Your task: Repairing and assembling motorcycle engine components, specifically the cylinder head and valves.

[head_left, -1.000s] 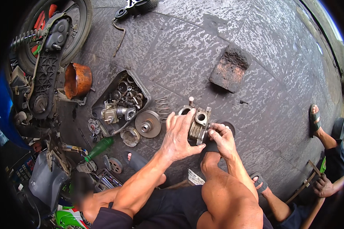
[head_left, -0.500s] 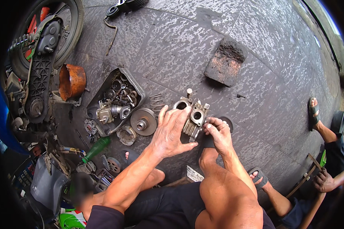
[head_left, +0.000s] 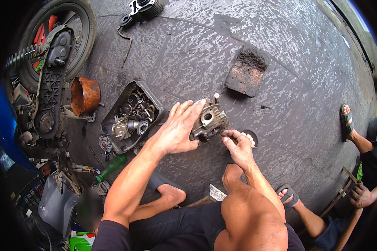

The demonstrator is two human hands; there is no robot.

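1. Head view, centre of the frame: the finned metal engine part (head_left: 208, 119) sits tilted between the two hands, its round opening showing; whether it also rests on the floor cannot be told.
2. Left hand (head_left: 176, 131): fingers extended and part-open over the part's left side, thumb set apart below them, seemingly holding it steady.
3. Right hand (head_left: 240, 148): thumb and index finger drawn nearly together at the part's lower right edge; whether they pinch anything small cannot be told.
4. Step in hand, as I judge it: close finger work on that edge, the left hand bracing. The next move seems to call for a firm left hold and light right fingertips.
5. Left of centre lies the dark tray (head_left: 156, 98) of loose parts; upper right of centre, a dark block (head_left: 247, 75).
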